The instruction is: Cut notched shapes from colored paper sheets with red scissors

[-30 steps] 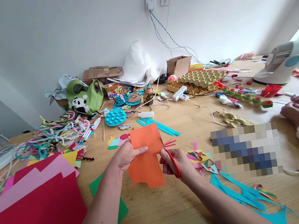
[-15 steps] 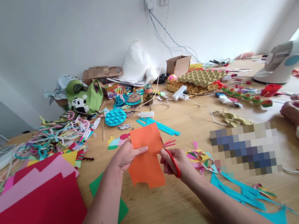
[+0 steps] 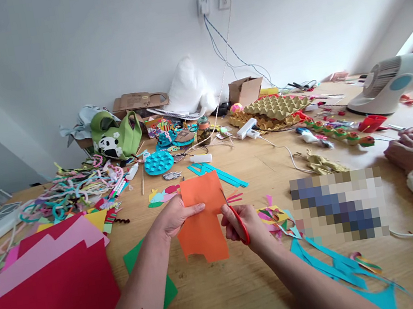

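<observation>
Pinching orange paper (image 3: pixel 205 230) at its 9 o'clock side with the left hand (image 3: pixel 173 216); grasping scissors (image 3: pixel 246 234) at its 3 o'clock edge in the right hand (image 3: pixel 255 224). On the bench (image 3: pixel 210 305), around the paper: green card (image 3: pixel 168 291) at 8, blue strips (image 3: pixel 229 177) at 1, blue scraps (image 3: pixel 320 257) at 4. Farther out: pipe cleaners (image 3: pixel 69 192) at 10, fan (image 3: pixel 384 87) at 2, another person's hands (image 3: pixel 410 151) at 3.

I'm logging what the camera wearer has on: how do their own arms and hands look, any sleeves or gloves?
The ungloved left hand and ungloved right hand show no watch or bracelet at the wrist. The bare left forearm and bare right forearm show no sleeve; the left bears a small spot.
</observation>
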A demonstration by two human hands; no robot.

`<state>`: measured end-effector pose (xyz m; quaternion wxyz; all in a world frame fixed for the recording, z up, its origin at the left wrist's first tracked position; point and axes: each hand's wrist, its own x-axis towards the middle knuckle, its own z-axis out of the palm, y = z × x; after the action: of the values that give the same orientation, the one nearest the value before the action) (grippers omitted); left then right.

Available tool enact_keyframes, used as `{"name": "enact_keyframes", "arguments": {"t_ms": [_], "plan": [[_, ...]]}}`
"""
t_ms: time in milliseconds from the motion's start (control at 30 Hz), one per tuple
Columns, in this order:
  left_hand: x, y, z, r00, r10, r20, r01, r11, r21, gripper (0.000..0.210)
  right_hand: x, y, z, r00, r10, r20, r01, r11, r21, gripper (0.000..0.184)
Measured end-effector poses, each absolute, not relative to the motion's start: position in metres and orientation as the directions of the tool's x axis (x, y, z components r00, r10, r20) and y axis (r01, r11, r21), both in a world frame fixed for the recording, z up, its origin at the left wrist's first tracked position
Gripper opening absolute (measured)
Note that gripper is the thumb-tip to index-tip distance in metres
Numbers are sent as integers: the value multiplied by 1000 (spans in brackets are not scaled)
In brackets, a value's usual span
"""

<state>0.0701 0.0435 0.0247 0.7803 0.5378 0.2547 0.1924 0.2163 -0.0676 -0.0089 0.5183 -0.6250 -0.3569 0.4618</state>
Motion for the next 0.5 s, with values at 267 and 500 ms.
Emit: {"name": "enact_keyframes", "arguments": {"t_ms": [267,500], "plan": [[71,43,25,797,577,-178,-33,336,941,37,217,-68,-7,317,926,-207,-33,-207,-978,56],[72,42,25,792,579,-193,-33,357,933,38,216,-67,-9,331,916,-228,-64,-219,-974,56]]}}
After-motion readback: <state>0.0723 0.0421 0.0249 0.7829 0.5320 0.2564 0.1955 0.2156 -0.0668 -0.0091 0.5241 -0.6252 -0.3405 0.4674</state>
